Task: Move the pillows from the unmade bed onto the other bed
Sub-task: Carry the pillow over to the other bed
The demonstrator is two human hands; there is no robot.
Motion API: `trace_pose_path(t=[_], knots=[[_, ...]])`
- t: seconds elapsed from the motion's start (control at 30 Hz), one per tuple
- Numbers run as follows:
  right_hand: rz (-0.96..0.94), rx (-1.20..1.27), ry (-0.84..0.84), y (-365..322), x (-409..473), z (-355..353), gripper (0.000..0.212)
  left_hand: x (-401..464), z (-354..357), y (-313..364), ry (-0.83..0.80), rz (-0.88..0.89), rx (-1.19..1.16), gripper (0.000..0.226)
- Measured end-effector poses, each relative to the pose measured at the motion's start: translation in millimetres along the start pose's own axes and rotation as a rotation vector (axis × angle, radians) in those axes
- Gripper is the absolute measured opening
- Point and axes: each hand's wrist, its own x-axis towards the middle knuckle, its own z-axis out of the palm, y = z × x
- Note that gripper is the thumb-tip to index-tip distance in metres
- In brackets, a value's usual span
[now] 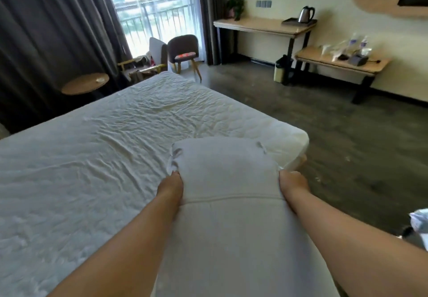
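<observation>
A white pillow (224, 176) stretches out in front of me, held lengthwise between both arms above the near right corner of a bed (104, 157) covered with a wrinkled white sheet. My left hand (171, 187) presses into the pillow's left side, fingers curled against it. My right hand (293, 182) grips the pillow's right edge. A seam crosses the pillow just behind my hands. The pillow's far end hangs over the bed's corner. No other pillow shows on this bed.
Grey floor (347, 134) lies right of the bed. A desk (261, 26) with a kettle (305, 13) and a low bench (340, 63) with bottles stand along the far wall. A chair (184, 51), a round side table (85, 83) and dark curtains (46, 30) flank the window.
</observation>
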Motion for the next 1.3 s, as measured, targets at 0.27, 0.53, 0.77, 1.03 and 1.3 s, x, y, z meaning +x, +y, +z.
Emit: trace_pose_path(t=[0.27,0.53,0.77,1.03,1.3], knots=[[0.148,0.111,0.156,59,138,-184,0.055,-36,224,116,-0.242,0.116,-0.027,0.057],[0.257,0.156,0.294,103,239,-301,0.053,-59,384,220,-0.326,0.155,0.010,0.059],[0.327,0.171,0.379,104,354,-363,0.051,-22,520,308,-0.429,0.142,0.035,0.059],[0.336,0.156,0.489,58,502,-457,0.047,39,669,452,-0.512,0.159,0.095,0.050],[0.310,0.157,0.487,39,684,-540,0.046,83,826,578,-0.511,0.179,0.115,0.050]])
